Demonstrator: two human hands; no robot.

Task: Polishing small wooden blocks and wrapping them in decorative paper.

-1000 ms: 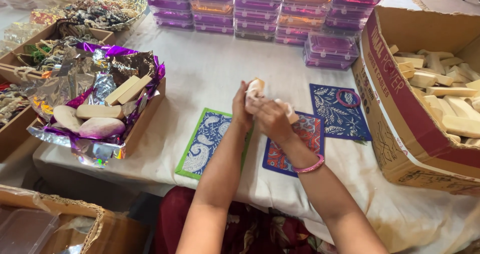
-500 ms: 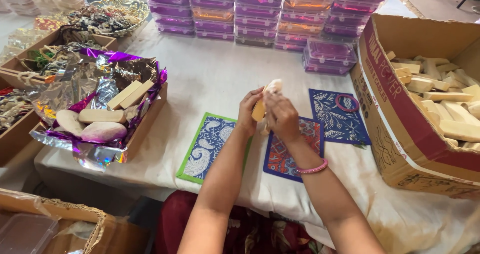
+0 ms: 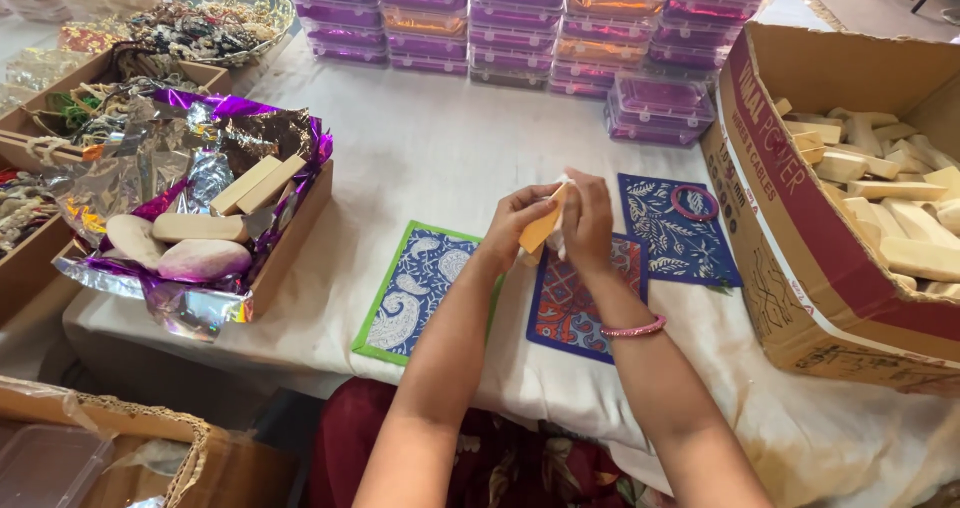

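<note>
My left hand (image 3: 512,226) and my right hand (image 3: 588,218) meet above the white-covered table (image 3: 430,158). Between them they hold a small tan wooden block (image 3: 541,230) together with a bit of white cloth or paper (image 3: 560,190). A pink bangle (image 3: 634,328) sits on my right wrist. Under the hands lie three patterned mats: a blue paisley one with a green border (image 3: 412,290), a dark blue one with red motifs (image 3: 575,303) and a blue leaf-print one (image 3: 672,230) with a pink ring (image 3: 694,203) on it.
A cardboard box (image 3: 790,268) of pale wooden blocks stands at the right. At the left a box lined with purple foil (image 3: 190,228) holds several blocks and rounded pieces. Stacked clear lidded containers (image 3: 520,23) line the far edge. Trays of trinkets (image 3: 190,28) sit far left.
Both hands have shifted a little to the right with the block. The block has been turned between the fingers, and the white wrap now shows at the top.
</note>
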